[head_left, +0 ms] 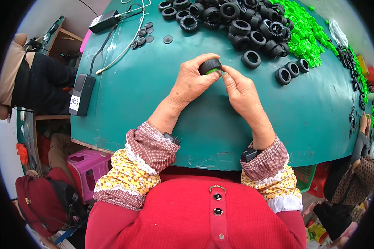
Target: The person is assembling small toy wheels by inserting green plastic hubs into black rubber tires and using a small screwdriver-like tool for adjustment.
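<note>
Red sweater and flowered sleeves are sitting nearest. Over the green counter [153,103], the left hand [191,83] is gripping a small black tire [210,65] with a green hub inside, while the right hand [241,91] is pinching its edge. Pressing evenly all round would likely help. More tires [245,29] are lying far off

Table [153,103] fills frame centre. Both hands meet at centre above table: left hand [191,81] holds small tyre [210,65], right hand [242,92] just right of it, fingertips touching tyre. Tyre pile [237,20] at top centre. Hub pile [305,35] right of tyres, upper right. Flat discs [145,35] upper left. Power adapter [82,94] at left table edge. Plastic stool [87,168] lower left, under table edge.
</note>
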`<state>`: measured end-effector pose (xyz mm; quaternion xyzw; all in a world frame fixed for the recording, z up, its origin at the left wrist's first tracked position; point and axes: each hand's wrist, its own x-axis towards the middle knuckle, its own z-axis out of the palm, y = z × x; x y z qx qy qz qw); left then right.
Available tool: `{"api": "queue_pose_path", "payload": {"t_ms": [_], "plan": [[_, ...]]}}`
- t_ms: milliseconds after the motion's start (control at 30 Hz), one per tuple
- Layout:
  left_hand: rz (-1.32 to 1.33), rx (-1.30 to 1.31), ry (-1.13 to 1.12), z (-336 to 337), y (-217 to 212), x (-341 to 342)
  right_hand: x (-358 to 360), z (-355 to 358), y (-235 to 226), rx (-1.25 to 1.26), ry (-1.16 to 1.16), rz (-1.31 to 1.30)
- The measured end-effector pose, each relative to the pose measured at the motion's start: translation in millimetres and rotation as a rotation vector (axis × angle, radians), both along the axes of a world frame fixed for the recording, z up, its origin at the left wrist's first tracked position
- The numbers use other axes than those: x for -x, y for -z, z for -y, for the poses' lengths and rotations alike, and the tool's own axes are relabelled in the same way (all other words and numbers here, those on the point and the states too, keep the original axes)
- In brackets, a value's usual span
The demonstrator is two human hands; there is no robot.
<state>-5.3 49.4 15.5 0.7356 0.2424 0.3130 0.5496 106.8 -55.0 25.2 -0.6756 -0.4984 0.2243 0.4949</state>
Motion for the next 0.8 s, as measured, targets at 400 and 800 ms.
{"api": "queue_pose_path", "payload": {"t_ms": [400,800], "plan": [[0.000,-0.051,-0.017,0.6,-3.9,-0.7,-0.2,0.0,-6.7,0.005,0.036,0.111],[-0.055,-0.608,-0.062,6.6,-0.3,0.1,4.4,6.6,-8.3,0.143,0.009,0.633]]}}
